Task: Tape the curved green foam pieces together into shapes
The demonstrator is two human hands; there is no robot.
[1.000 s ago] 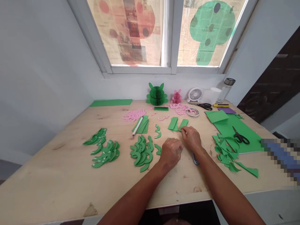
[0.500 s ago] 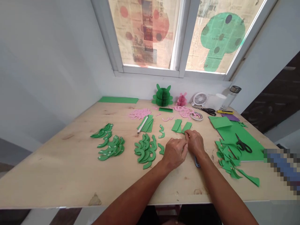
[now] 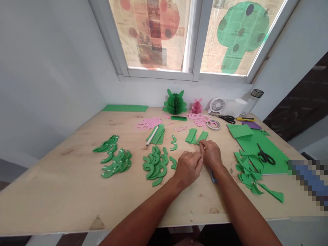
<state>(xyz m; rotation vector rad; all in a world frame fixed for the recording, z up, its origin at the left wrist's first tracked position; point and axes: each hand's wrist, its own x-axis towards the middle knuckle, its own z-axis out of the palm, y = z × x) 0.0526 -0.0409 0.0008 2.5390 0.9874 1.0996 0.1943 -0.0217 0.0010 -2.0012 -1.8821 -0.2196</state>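
My left hand (image 3: 188, 167) is closed above the wooden table, its fingertips close to my right hand (image 3: 211, 154). My right hand is also closed in a pinch. Whatever the two hold is too small or too hidden to name. Just beyond the right fingers lie green paper rectangles (image 3: 191, 135). A curved green paper piece (image 3: 173, 163) lies left of my left hand, beside a pile of curved green pieces (image 3: 154, 164). Another wavy green piece with white marks (image 3: 174, 143) lies farther back. Part of a blue object (image 3: 213, 177) shows beside my right wrist.
Marked green cutouts (image 3: 119, 163) lie left. A white pen (image 3: 152, 135) rests on green paper. Black-handled scissors (image 3: 266, 157) and green scraps (image 3: 247, 169) are right. Behind stand a green paper figure (image 3: 175, 104), a pink one (image 3: 197, 106), a fan (image 3: 217, 105) and a bottle (image 3: 252, 102).
The view has shifted slightly, so the table's things appear a little farther left. Both hands stay close together in nearly the same closed pose.
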